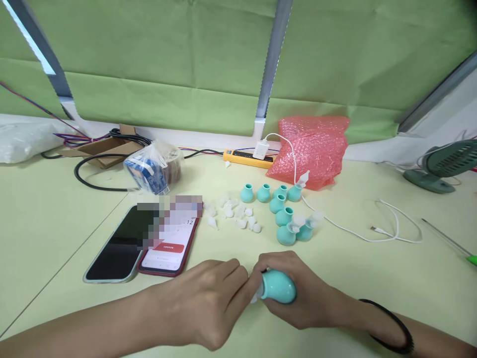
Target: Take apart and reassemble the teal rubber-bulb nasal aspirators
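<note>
My right hand (298, 298) is wrapped round a teal rubber bulb (279, 287) low at the centre of the pale table. My left hand (208, 303) meets it from the left, fingers pinched on a clear silicone tip (256, 294) at the bulb's neck. Beyond the hands stand several more teal bulbs (283, 215), some with clear tips fitted. To their left lie several loose clear tips (238, 214), scattered on the table.
Two phones (145, 243) lie side by side at the left. Behind are a bagged blue box (151, 171), a cardboard box (100, 149), a yellow power strip (248, 158), pink bubble wrap (311, 146), a white cable (387, 223) and a green fan (443, 166).
</note>
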{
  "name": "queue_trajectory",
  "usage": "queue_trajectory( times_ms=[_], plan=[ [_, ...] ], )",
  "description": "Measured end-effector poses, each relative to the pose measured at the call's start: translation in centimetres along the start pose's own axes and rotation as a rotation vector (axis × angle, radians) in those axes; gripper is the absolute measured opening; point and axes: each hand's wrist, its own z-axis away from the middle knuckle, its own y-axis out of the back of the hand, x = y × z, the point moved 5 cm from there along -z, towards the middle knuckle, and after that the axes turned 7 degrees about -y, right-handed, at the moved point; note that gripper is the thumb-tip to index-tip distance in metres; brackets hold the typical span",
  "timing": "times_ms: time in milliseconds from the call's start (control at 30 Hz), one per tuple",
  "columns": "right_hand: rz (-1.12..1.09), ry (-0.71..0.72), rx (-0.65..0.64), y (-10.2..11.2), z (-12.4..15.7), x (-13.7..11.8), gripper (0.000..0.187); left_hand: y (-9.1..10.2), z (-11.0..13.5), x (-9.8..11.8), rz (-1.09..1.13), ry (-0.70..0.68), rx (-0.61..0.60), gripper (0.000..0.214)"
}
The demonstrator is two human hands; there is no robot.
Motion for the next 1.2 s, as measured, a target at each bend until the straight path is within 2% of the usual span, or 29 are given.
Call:
queue_trajectory(
  times_ms=[133, 233, 333, 467, 667, 700, 767, 833, 867, 933, 1033, 1100, 1200],
  plan=[
    [-0.098, -0.061, -0.150, -0.4, -0.1, 0.3, 0.016, 0.1, -0.2, 0.8, -0.079, -0.102, 0.068, 0.033],
    [-0.143, -0.123, -0.202, -1.0, -0.1, 0.9, 0.014, -0.2, -0.1, 1.6, -0.166, -0.169, 0.098, 0.030],
    [-0.177, -0.203, -0.221, -1.4, 0.0, 1.3, 0.013, -0.5, 0.0, 1.8, -0.213, -0.201, 0.078, 0.030],
    [-0.226, -0.232, -0.173, -0.8, 0.0, 1.2, 0.015, -0.1, 0.1, 0.3, -0.100, -0.102, 0.067, 0.031],
    [-0.389, -0.354, 0.018, 0.8, -0.4, 2.3, 0.021, 1.2, 0.9, -3.5, -0.044, 0.253, 0.154, 0.040],
    [-0.407, -0.365, 0.047, 0.9, -0.5, 2.5, 0.020, 1.0, 1.0, -3.9, -0.014, 0.324, 0.102, 0.036],
    [-0.450, -0.368, 0.085, 1.0, -0.6, 2.7, 0.019, -0.3, 1.3, -4.3, 0.043, 0.447, -0.090, 0.026],
    [-0.478, -0.363, 0.103, 0.9, -0.6, 2.8, 0.019, -1.7, 1.5, -4.3, 0.080, 0.510, -0.289, 0.025],
    [-0.478, -0.364, 0.118, 0.9, -0.6, 2.8, 0.020, -2.3, 1.5, -4.3, 0.093, 0.517, -0.346, 0.026],
    [-0.473, -0.373, 0.162, 1.2, -0.5, 2.7, 0.021, -2.9, 1.5, -4.9, 0.089, 0.511, -0.366, 0.029],
    [-0.495, -0.373, 0.209, 1.8, -0.3, 2.5, 0.022, -3.0, 1.7, -6.9, -0.067, 0.489, -0.320, 0.027],
    [-0.497, -0.362, 0.198, 1.9, -0.2, 2.4, 0.022, -3.2, 1.9, -8.1, -0.196, 0.435, -0.317, 0.029],
    [-0.469, -0.363, 0.157, 1.6, 0.0, 2.6, 0.022, -4.0, 2.3, -9.0, -0.189, 0.385, -0.332, 0.034]
  ],
)
